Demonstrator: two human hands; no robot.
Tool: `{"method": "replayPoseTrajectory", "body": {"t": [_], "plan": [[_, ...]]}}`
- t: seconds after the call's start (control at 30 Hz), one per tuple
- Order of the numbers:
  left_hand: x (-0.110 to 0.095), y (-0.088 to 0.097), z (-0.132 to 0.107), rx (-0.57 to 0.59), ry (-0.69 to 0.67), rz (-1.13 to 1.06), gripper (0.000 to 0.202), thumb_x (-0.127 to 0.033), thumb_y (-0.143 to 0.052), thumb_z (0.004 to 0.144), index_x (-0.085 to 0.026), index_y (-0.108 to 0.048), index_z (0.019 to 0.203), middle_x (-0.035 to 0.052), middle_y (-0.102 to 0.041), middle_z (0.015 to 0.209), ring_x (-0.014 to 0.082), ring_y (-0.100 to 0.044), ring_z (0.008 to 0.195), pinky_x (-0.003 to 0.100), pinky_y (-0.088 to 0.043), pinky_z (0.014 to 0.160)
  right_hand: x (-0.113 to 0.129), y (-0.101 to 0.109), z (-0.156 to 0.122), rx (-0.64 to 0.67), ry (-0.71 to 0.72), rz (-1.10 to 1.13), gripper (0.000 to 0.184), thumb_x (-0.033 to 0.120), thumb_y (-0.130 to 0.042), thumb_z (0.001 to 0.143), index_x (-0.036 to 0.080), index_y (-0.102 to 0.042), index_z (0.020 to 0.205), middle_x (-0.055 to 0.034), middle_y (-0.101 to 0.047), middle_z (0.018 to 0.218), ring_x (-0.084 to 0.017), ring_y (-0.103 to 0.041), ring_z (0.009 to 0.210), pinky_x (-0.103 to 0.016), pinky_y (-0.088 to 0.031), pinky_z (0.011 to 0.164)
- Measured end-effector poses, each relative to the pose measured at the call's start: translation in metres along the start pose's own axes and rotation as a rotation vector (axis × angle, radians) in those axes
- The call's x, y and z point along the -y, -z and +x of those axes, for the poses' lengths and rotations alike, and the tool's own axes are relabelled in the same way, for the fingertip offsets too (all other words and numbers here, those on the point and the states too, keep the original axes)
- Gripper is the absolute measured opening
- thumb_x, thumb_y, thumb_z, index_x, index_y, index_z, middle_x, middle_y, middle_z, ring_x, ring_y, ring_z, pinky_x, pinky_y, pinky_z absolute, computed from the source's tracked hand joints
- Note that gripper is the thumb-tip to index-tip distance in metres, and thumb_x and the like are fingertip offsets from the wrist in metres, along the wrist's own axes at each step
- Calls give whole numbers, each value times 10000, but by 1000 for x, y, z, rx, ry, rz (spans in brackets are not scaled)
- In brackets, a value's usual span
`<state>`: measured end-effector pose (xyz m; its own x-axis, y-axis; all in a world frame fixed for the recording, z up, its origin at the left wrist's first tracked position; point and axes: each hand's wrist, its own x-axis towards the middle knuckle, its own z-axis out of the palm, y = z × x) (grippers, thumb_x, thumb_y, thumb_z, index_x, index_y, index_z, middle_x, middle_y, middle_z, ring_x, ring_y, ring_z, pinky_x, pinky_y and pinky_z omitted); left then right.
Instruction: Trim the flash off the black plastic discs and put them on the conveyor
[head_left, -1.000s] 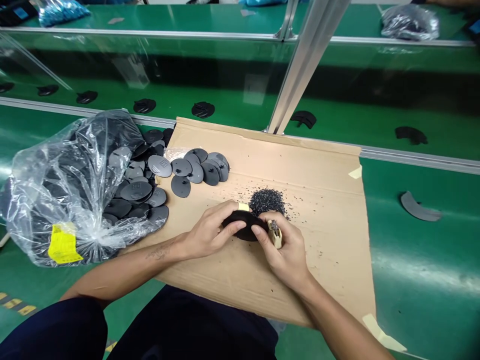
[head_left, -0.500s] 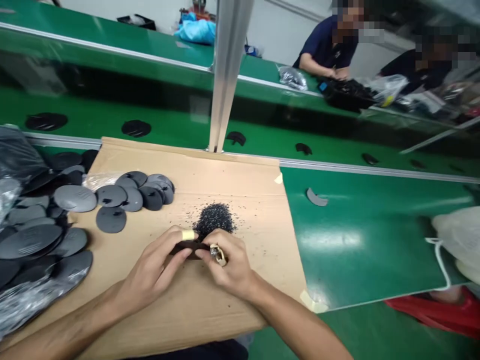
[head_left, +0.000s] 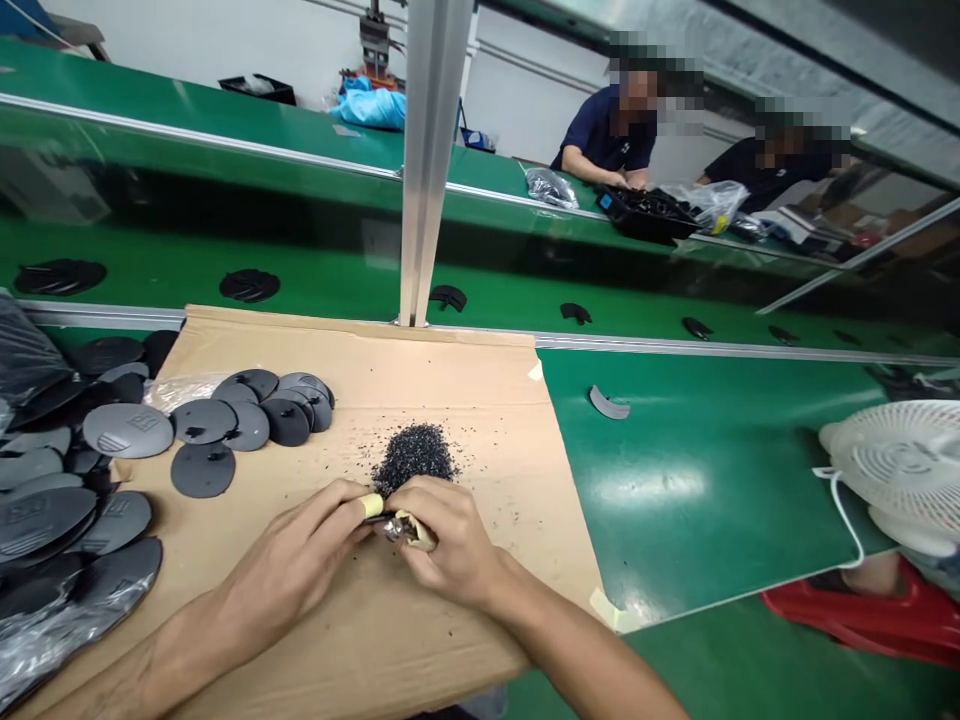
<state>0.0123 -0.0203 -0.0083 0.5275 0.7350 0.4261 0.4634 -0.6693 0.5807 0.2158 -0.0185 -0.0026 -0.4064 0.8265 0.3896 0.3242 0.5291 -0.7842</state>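
Note:
My left hand, with yellow tape round one finger, is closed on a dark plastic part. Most of that part is hidden by the fingers. Wrapped in my right hand is a small tool with a shiny metal end and a pale taped body; its kind cannot be made out. The metal end sits against or very near the part at the left fingertips. Just beyond both hands, a heap of black plastic shavings lies on the cardboard sheet.
Dark oval plastic covers are spread and piled at the left, some under clear plastic. A metal post rises behind the cardboard. Black parts lie along the green strip. At right are a curved grey piece and a white fan. Two people sit beyond.
The view has shifted, bringing the fan more into sight. The tool's metal end has turned left toward the left fingertips. The dark part, seen edge-on before, is now mostly covered by my hands.

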Motion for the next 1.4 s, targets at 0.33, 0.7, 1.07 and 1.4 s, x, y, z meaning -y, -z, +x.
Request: {"method": "replayPoseTrajectory", "body": {"t": [0.33,0.7,1.07,1.4], "plan": [[8,5,-5,-82,153,-127,259,-287,-560,980,-221,-575,1230,43,-738,1058,167,-737,965,206,-597,842,-4,-1,-4,3,67,81,190,72,-484,800,193,-591,901,-49,-657,831,-144,-587,719,-262,-494,637],[3,13,5,-139,130,-251,161,-264,-625,957,-206,-699,1087,39,-763,1046,139,-738,940,175,-584,848,4,0,-2,-45,51,140,116,113,-518,904,167,-621,910,-64,-658,834,-145,-609,728,-267,-517,651],[12,22,18,-216,-61,-247,234,-215,-700,904,-126,-699,1120,106,-744,924,163,-709,853,265,-598,738,-6,4,17,10,144,124,236,25,-591,875,175,-660,1044,-95,-698,967,-190,-691,872,-312,-577,740],[17,16,14,-199,-159,-151,249,-177,-653,932,-130,-650,1177,122,-745,977,178,-697,887,328,-607,744,-7,6,17,37,226,-11,229,55,-542,897,193,-653,1042,-93,-698,963,-190,-697,848,-314,-590,694]]}}
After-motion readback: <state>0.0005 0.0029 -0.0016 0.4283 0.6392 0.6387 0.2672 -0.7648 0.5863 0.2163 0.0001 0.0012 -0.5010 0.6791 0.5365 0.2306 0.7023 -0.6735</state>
